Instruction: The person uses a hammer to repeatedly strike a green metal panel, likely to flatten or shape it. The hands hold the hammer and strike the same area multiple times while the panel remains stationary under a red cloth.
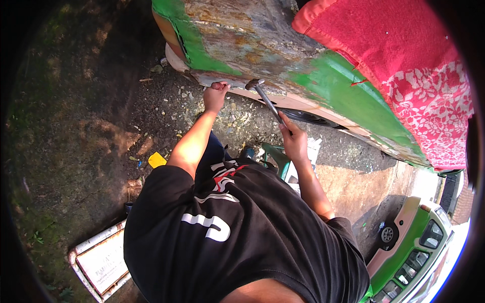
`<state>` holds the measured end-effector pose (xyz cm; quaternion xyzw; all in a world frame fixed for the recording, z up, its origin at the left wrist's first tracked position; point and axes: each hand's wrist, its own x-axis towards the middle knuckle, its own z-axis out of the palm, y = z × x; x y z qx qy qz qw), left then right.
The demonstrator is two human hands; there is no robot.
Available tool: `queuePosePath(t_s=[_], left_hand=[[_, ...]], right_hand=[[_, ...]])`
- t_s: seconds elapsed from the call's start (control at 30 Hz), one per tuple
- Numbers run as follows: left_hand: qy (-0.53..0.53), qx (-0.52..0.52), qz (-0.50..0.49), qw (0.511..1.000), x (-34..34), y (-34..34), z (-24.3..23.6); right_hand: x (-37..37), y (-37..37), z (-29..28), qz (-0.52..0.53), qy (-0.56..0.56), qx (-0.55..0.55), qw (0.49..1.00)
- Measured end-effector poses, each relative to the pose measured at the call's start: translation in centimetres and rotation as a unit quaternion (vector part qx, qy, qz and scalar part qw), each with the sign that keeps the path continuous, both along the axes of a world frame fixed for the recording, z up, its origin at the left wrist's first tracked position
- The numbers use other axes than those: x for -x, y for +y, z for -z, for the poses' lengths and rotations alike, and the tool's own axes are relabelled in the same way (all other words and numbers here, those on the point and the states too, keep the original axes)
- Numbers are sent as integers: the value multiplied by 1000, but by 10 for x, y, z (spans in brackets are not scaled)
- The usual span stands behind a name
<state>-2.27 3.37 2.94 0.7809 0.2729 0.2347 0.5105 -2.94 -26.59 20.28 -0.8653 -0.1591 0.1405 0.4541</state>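
Note:
In my right hand (295,139) is a hammer (269,102) with a metal shaft, its head up against the lower part of a vehicle body (242,43). My left hand (215,98) is closed near the bottom edge of that body, to the left of the hammer head. Something small and reddish-brown shows at its fingers, too small to name. The body is green with large bare, rusty, scraped patches. A pale strip runs along its lower edge, and a dark tire (309,117) shows beneath.
A red cloth with white flowers (429,101) drapes over the vehicle at right. Beside my legs stands a green stool (277,155). Paint chips and a yellow scrap (157,160) lie on the ground. A rusty-framed white board (99,258) is lower left; another green van (411,247) stands lower right.

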Motion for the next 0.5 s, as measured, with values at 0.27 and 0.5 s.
queuePosePath(t_s=[0.27,0.5], left_hand=[[42,-25,-22,999,-4,0,6],[37,-19,-25,999,-4,-1,1]], right_hand=[[-1,-1,-3,6,12,32,999],[-4,1,-4,2,14,16,1000]])
